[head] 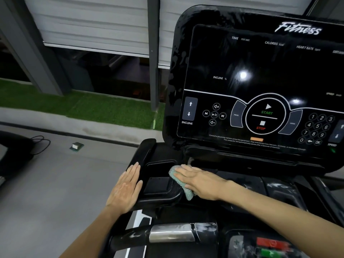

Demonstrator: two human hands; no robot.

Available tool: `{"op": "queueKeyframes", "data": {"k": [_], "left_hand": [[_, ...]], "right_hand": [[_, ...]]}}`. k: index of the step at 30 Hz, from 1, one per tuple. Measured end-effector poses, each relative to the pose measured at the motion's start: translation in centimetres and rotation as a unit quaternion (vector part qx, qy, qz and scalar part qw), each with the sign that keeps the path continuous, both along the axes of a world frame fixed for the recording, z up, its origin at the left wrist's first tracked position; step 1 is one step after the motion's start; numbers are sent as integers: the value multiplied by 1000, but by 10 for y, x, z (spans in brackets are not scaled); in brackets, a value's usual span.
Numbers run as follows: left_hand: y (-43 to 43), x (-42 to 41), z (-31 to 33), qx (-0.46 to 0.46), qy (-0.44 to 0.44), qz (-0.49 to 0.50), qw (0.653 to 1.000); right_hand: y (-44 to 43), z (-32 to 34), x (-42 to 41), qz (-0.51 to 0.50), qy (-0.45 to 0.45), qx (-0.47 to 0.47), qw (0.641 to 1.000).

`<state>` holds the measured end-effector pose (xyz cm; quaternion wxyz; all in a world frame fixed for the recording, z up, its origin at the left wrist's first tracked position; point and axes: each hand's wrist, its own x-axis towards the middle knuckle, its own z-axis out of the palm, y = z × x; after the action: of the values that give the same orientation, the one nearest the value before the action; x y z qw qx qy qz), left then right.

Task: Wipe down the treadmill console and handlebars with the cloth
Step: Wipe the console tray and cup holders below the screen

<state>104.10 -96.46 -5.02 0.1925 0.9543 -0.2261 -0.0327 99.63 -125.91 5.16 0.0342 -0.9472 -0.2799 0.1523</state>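
Fingers point(184, 170) of the right hand point(201, 181) are straight and close together. They lie flat on top of the cloth point(188, 194) and press it onto the black tray point(158, 185) below the console point(260, 81). They do not curl around the cloth; only the pressure of the palm and fingers holds it. The cloth is grey-green and crumpled, in the lower middle of the frame. Most of it is hidden under the hand. One edge shows past the fingertips, and one corner comes out under the hand toward the bottom of the frame.

The left hand point(126, 190) is also flat, with straight fingers point(135, 172), and it holds nothing. It lies against the left edge of the tray, just left of the hand with the cloth.

The cloth is directly under the right fingers, so the right hand is the one that wipes. These fingers point to the upper left, and the long axis of the cloth runs roughly from top to bottom, across them. The console panel stands above and to the right of the cloth. The handlebar point(173, 233), with its metal grip, lies across the bottom of the frame, below both hands, with its long axis left to right. It shows white smears, so I judge it is not yet wiped. To reach it, the cloth must be pulled down, toward the person.
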Motion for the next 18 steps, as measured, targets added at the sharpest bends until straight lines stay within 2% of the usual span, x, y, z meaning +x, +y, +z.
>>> {"op": "queueKeyframes", "data": {"k": [3,7,11,18], "left_hand": [[0,0,1,0,1,-5,1000],[2,1,1,-11,5,-8,1000],[2,1,2,-16,11,-7,1000],[3,2,-1,-13,16,-6,1000]], "right_hand": [[24,-3,10,59,-38,-11,997],[41,-7,-5,115,-6,-16,993],[31,-2,-4,115,-25,-18,993],[1,2,-6,44,-106,-41,993]]}}
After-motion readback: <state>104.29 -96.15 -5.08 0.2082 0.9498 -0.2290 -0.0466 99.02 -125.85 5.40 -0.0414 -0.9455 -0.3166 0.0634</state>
